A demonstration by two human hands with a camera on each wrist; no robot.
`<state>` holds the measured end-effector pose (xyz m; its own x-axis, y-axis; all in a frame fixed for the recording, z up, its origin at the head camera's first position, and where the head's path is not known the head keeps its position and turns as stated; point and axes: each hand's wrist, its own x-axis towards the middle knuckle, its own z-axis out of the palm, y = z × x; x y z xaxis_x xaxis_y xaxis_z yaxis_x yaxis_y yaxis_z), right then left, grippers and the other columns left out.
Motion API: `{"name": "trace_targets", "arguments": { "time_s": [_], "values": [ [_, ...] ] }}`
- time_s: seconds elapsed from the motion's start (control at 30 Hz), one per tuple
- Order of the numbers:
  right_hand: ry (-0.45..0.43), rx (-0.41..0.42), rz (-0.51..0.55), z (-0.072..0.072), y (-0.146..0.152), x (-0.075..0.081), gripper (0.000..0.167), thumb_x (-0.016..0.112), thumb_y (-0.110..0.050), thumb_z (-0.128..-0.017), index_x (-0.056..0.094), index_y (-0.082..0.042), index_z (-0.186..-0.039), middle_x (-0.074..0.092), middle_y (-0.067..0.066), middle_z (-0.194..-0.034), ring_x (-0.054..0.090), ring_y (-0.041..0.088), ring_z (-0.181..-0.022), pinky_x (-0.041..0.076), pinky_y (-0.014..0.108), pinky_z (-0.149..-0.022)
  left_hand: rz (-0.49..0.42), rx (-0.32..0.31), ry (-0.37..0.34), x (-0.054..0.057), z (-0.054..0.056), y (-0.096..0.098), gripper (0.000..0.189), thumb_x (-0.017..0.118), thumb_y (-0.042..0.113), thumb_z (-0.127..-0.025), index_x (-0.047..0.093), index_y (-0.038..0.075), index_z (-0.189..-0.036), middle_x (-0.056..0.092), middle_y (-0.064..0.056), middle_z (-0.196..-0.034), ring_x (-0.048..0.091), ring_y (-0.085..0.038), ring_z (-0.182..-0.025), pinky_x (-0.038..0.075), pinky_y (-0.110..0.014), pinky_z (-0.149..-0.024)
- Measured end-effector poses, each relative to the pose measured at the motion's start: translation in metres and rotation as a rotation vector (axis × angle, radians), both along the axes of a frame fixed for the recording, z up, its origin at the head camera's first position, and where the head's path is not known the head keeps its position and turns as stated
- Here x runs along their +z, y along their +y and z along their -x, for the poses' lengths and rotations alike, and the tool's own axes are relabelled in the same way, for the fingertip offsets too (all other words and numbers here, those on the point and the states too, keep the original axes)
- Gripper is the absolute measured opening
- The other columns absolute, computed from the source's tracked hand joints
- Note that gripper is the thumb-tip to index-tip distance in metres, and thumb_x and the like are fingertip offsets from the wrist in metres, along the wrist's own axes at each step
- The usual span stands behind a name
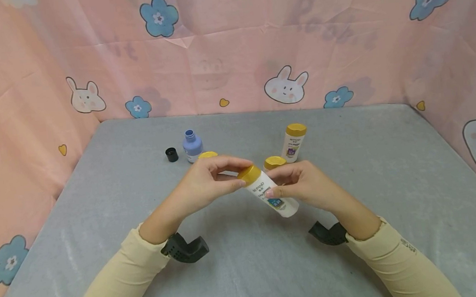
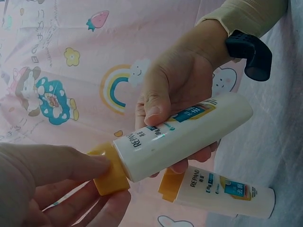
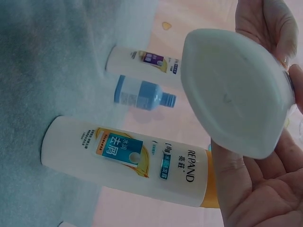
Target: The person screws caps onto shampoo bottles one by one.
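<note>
Between the two hands, a white shampoo bottle (image 1: 286, 206) with a gold cap (image 1: 250, 175) slants, cap toward the upper left. The left hand (image 1: 201, 187) pinches that cap between thumb and fingers. My right hand (image 1: 315, 186) grips the body, its thumb on the labelled front and its fingers round the back. In the left wrist view the cap (image 2: 113, 175) is at the end of the bottle (image 2: 189, 135). Seen from the right wrist, the flat base (image 3: 232, 94) faces the camera. Just behind the right hand stands another shampoo bottle (image 3: 128, 161) with a teal label.
A shampoo bottle with a purple label (image 1: 295, 144) stands farther back on the right. Behind the left hand shows another gold cap (image 1: 208, 155). An uncapped blue bottle (image 1: 193, 146) and a black cap (image 1: 172, 154) are at the back left of the grey table (image 1: 375, 165).
</note>
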<state>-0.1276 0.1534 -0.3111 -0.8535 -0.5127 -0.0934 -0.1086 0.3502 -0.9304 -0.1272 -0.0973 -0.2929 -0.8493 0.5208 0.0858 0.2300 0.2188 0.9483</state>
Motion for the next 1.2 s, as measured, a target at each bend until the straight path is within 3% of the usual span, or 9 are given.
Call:
{"name": "trace_targets", "arguments": {
  "time_s": [0.13, 0.33, 0.6, 0.87, 0.97, 1.1, 1.2],
  "values": [
    [-0.009, 0.004, 0.009, -0.0002, -0.0001, 0.0003, 0.038, 0.075, -0.015, -0.088, 0.068, 0.004, -0.120, 0.072, 0.020, -0.112, 0.070, 0.018, -0.092, 0.058, 0.033, -0.081, -0.026, -0.022, -0.032, 0.0007, 0.0001, -0.0007, 0.038, 0.067, 0.000, -0.090, 0.065, 0.002, -0.128, 0.065, -0.012, -0.130, 0.068, -0.024, -0.114, 0.059, -0.032, -0.093],
    [-0.020, 0.009, 0.016, -0.0008, -0.0004, 0.0011, 0.039, 0.076, -0.016, -0.088, 0.068, 0.004, -0.120, 0.073, 0.018, -0.111, 0.070, 0.018, -0.092, 0.058, 0.034, -0.082, -0.050, -0.041, 0.000, 0.0005, 0.0041, -0.0029, 0.048, 0.071, 0.003, -0.089, 0.058, 0.004, -0.136, 0.061, -0.008, -0.138, 0.058, -0.021, -0.128, 0.049, -0.033, -0.108],
    [-0.042, 0.030, 0.067, -0.0003, 0.0022, 0.0002, 0.040, 0.076, -0.015, -0.088, 0.067, 0.007, -0.120, 0.073, 0.015, -0.108, 0.069, 0.018, -0.093, 0.058, 0.035, -0.084, -0.059, -0.035, -0.065, -0.0005, 0.0053, -0.0040, 0.034, 0.072, 0.004, -0.089, 0.068, 0.000, -0.122, 0.067, -0.012, -0.122, 0.067, -0.025, -0.112, 0.059, -0.032, -0.090],
    [-0.060, 0.066, 0.100, -0.0001, 0.0043, 0.0002, 0.043, 0.076, -0.017, -0.088, 0.065, 0.009, -0.120, 0.074, 0.009, -0.106, 0.069, 0.017, -0.094, 0.058, 0.034, -0.086, -0.066, -0.069, -0.062, -0.0012, 0.0051, -0.0041, 0.034, 0.070, 0.001, -0.090, 0.067, 0.000, -0.123, 0.068, -0.014, -0.123, 0.069, -0.022, -0.109, 0.059, -0.033, -0.090],
    [-0.066, 0.065, 0.105, 0.0002, 0.0045, 0.0000, 0.044, 0.076, -0.017, -0.088, 0.065, 0.010, -0.120, 0.074, 0.005, -0.104, 0.069, 0.016, -0.093, 0.058, 0.034, -0.086, -0.071, -0.095, -0.048, -0.0015, 0.0056, -0.0043, 0.034, 0.068, 0.000, -0.091, 0.066, -0.001, -0.125, 0.067, -0.015, -0.125, 0.068, -0.024, -0.112, 0.059, -0.032, -0.092],
    [-0.068, 0.035, 0.093, 0.0005, 0.0035, 0.0008, 0.044, 0.076, -0.015, -0.087, 0.065, 0.010, -0.121, 0.074, 0.007, -0.106, 0.069, 0.016, -0.094, 0.057, 0.035, -0.086, -0.060, -0.123, 0.007, 0.0009, 0.0055, -0.0069, 0.047, 0.069, -0.001, -0.089, 0.059, 0.000, -0.135, 0.061, -0.013, -0.137, 0.060, -0.024, -0.127, 0.052, -0.029, -0.104],
    [-0.060, -0.003, 0.072, 0.0007, 0.0023, 0.0020, 0.042, 0.076, -0.013, -0.087, 0.065, 0.008, -0.122, 0.074, 0.011, -0.107, 0.068, 0.017, -0.094, 0.057, 0.036, -0.085, -0.027, -0.090, 0.021, 0.0050, 0.0034, -0.0100, 0.060, 0.075, 0.003, -0.086, 0.052, 0.005, -0.142, 0.055, -0.007, -0.145, 0.053, -0.021, -0.135, 0.045, -0.028, -0.111]
  ]
}}
